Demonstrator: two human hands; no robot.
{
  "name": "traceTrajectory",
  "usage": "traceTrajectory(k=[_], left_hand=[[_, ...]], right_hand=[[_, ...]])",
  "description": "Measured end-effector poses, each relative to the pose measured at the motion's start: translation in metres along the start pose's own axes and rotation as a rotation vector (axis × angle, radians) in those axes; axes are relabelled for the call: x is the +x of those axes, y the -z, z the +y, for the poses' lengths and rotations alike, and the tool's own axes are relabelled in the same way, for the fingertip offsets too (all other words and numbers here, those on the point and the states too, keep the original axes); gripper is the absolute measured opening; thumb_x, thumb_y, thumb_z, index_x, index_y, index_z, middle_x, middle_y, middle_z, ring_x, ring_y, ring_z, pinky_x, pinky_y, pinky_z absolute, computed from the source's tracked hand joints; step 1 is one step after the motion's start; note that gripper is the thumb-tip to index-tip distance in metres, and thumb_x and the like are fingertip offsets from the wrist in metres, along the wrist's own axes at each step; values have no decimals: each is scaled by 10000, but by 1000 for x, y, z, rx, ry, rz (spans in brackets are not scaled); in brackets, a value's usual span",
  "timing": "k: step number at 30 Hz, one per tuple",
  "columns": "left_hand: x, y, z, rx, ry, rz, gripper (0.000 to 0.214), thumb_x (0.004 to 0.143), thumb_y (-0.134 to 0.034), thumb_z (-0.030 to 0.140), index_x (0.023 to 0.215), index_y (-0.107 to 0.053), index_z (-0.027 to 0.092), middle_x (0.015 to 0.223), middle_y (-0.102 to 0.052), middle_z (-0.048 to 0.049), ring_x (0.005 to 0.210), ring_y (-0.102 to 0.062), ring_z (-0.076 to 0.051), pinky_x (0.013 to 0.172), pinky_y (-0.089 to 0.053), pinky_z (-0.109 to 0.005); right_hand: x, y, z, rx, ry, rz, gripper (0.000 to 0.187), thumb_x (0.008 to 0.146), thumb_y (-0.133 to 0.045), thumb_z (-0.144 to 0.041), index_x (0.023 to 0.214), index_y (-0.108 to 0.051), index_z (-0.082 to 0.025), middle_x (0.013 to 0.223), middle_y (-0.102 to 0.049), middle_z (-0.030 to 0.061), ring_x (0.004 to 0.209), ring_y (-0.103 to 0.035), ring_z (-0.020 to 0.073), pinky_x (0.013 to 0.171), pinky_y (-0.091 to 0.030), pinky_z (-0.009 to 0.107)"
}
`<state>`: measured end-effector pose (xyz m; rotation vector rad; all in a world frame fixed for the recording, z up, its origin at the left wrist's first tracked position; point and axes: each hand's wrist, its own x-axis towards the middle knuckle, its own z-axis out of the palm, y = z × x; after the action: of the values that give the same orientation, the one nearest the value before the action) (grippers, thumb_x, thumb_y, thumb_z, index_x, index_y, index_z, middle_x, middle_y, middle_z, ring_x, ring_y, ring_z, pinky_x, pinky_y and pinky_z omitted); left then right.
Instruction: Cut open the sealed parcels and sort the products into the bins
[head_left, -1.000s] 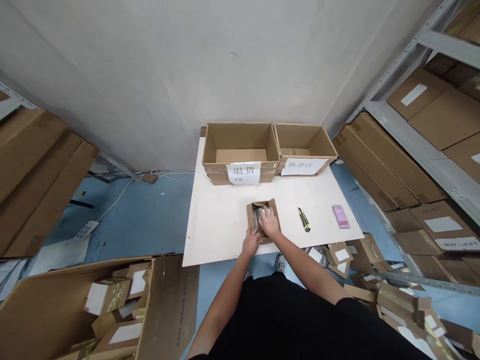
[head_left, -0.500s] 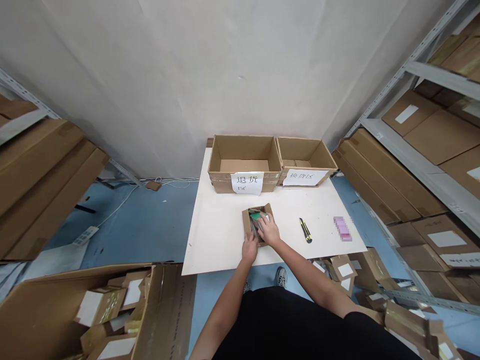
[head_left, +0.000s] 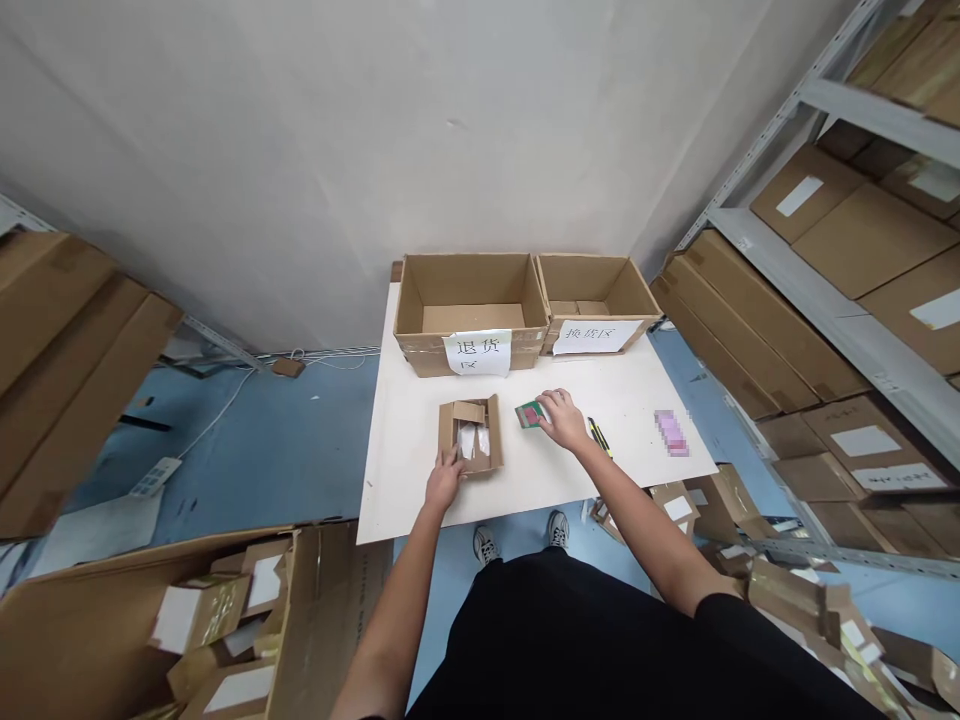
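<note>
A small opened cardboard box [head_left: 448, 430] sits on the white table, its flaps up and white pieces, perhaps paper, showing inside. My left hand [head_left: 444, 481] grips its near left edge. To the right of this box, my right hand [head_left: 561, 418] pinches a flat green packet [head_left: 529, 414] with a reddish patch by its right end, just over the tabletop or touching it; I cannot tell which. A black and yellow utility knife [head_left: 599, 438] lies beside my right wrist, partly covered by the forearm.
Two large open cartons with handwritten paper signs, a left one [head_left: 420, 352] and a right one [head_left: 651, 310], stand along the table's [head_left: 397, 500] back. A blurred pink item [head_left: 671, 433] lies at right. A big carton [head_left: 75, 640] of parcels stands at lower left; shelves [head_left: 795, 270] flank the right.
My right hand has drawn the green packet out of the small box and moved it right. My left hand and the box have shifted left. The camera view has moved slightly.
</note>
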<state>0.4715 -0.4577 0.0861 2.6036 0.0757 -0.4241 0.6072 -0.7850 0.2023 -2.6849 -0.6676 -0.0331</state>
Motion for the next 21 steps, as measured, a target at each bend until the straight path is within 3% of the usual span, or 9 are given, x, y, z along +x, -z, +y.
traceTrajectory(k=[3, 6, 8, 10, 12, 14, 18, 21], left_hand=[[-11, 7, -12, 30, 34, -9, 62, 920, -668, 194, 875, -668, 237, 1730, -376, -12, 1617, -262, -371, 1227, -429, -544], [-20, 13, -16, 51, 40, -29, 86, 878, -675, 177, 927, -693, 246, 1723, -384, -18, 1612, -261, -399, 1228, -428, -552], [-24, 19, -11, 58, 31, -4, 245, 846, -675, 149, 1063, -715, 256, 1703, -411, -46, 1601, -284, -400, 1251, -402, -550], [-23, 25, 2, 50, 24, 81, 411, 856, -642, 139, 1243, -694, 268, 1664, -459, -69, 1578, -331, -375, 1281, -364, -526], [-15, 29, 26, 21, 12, 187, 496, 894, -600, 154, 1371, -648, 280, 1594, -529, -81, 1529, -405, -342, 1291, -350, -491], [3, 30, 61, -19, -32, 242, 497, 928, -578, 181, 1410, -632, 286, 1507, -599, -83, 1458, -483, -321, 1270, -375, -456], [58, 21, 140, -53, -252, 116, 521, 950, -599, 205, 1467, -594, 272, 1477, -621, -82, 1410, -534, -287, 1204, -434, -401], [97, 11, 181, -20, -320, -42, 667, 874, -757, 277, 1502, -543, 218, 1559, -548, -141, 1435, -521, -323, 1174, -457, -400]], right_hand=[[1, -32, 29, 49, -21, -126, 489, 902, -694, -209, 1387, -666, -261, 1631, -452, 114, 1456, -425, 316, 1059, -521, 446], [-4, -66, 46, 150, -62, -162, 699, 822, -790, -255, 1491, -587, -241, 1714, -316, 154, 1490, -432, 311, 1133, -466, 456], [-10, -83, 51, 225, -116, -118, 896, 774, -832, -323, 1588, -471, -224, 1689, -343, 182, 1474, -463, 319, 1141, -465, 454], [-18, -96, 55, 290, -224, -66, 991, 742, -845, -376, 1618, -413, -208, 1583, -482, 184, 1388, -550, 328, 1109, -498, 463], [-23, -104, 58, 357, -337, -46, 953, 729, -840, -390, 1579, -453, -206, 1427, -618, 148, 1250, -643, 318, 1056, -539, 468], [-25, -109, 62, 433, -364, -52, 851, 714, -834, -343, 1499, -533, -211, 1361, -662, 118, 1188, -678, 297, 1021, -563, 448], [-19, -111, 71, 553, -245, -85, 742, 675, -814, -204, 1394, -629, -206, 1439, -618, 136, 1287, -638, 276, 994, -579, 387], [-12, -108, 76, 650, -290, -118, 747, 675, -822, -220, 1393, -614, -224, 1366, -666, 123, 1244, -666, 270, 958, -592, 398]])
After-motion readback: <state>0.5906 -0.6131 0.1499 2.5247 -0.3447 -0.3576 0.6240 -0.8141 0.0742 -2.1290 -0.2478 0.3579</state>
